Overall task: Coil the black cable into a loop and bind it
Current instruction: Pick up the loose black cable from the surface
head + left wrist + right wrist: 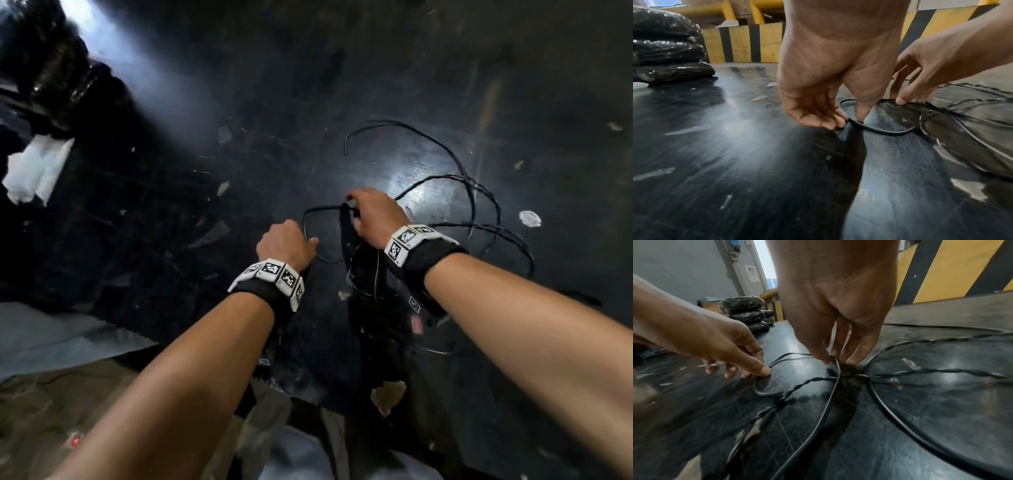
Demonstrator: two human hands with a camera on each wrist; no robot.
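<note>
Both hands down on the black surface, mid-area toward its right side. Left hand has fingers curled, pinching the cable between thumb and fingertips at the left bend of a small loop lying flat on the surface. Right hand sits just beside it, to the right and slightly farther out, fingers pointed down and bunched on the cable where several strands cross; right wrist view shows fingertips touching a strand at that crossing, thumb against it. Rest of cable sprawls loose in wide arcs toward the right edge, well apart from the hands; part of it is two strands twisted together, part is a single flat run. One free end curls up beyond the right hand. Not coiled yet, no binding on it. Surface is scuffed and glossy, with pale scraps scattered over it and a white round bit near the right edge. Stack of black wrapped bundles at the far left corner. White crumpled sheet at the left edge. Yellow-and-black striped barrier behind the surface. Both wrists carry black bands with white marker tags.
</note>
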